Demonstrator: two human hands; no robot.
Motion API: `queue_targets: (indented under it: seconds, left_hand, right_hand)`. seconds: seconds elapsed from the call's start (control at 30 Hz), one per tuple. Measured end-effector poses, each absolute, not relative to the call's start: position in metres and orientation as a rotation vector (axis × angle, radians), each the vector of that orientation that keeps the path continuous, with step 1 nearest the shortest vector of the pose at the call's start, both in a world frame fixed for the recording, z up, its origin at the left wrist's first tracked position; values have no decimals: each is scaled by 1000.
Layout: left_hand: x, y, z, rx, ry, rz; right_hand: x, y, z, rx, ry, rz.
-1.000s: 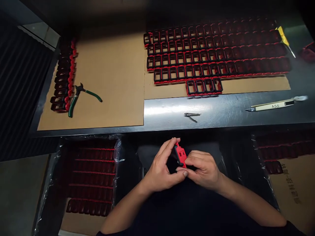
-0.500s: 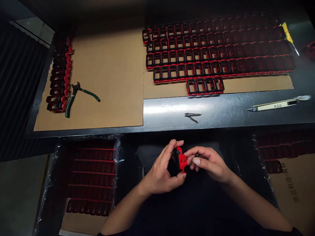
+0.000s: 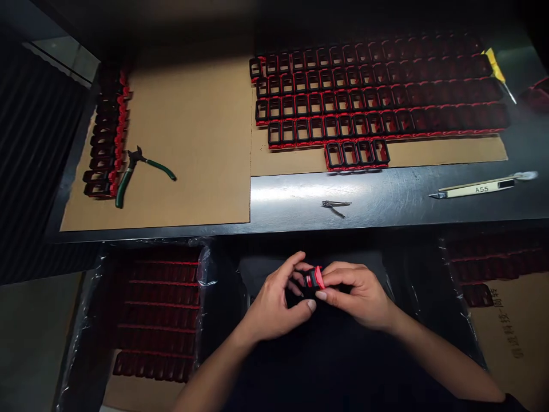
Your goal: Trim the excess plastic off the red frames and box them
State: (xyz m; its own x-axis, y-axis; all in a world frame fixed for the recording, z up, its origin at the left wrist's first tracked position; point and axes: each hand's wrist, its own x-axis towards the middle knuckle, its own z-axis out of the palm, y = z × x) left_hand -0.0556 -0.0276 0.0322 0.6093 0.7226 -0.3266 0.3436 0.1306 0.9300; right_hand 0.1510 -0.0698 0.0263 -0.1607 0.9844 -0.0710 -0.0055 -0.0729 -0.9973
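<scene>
Over the dark lap area in front of the table, my right hand pinches a small red-and-black plastic frame between thumb and fingers. The frame's narrow red side is turned up, with its black rim toward the left. My left hand is around the frame's left side, its thumb and index finger apart. Its other fingers curl behind the part; whether they touch it I cannot tell. On the table behind lie several rows of similar frames, standing on cardboard.
Green-handled cutting pliers lie on the left cardboard beside a column of frames. Small metal clippers, a cutter knife marked A55 and a yellow-handled tool lie rightward. Plastic-lined boxes with frames flank me, left and right.
The frame has turned so its narrow side faces up. My right hand has closed on it, while my left thumb and index finger have come away from it.
</scene>
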Motion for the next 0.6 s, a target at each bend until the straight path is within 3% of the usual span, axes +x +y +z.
queue_targets:
  seconds: [0.6]
  left_hand:
    - [-45, -24, 47, 1454, 1082, 296]
  right_hand:
    - [150, -73, 15, -1112, -1421, 1216]
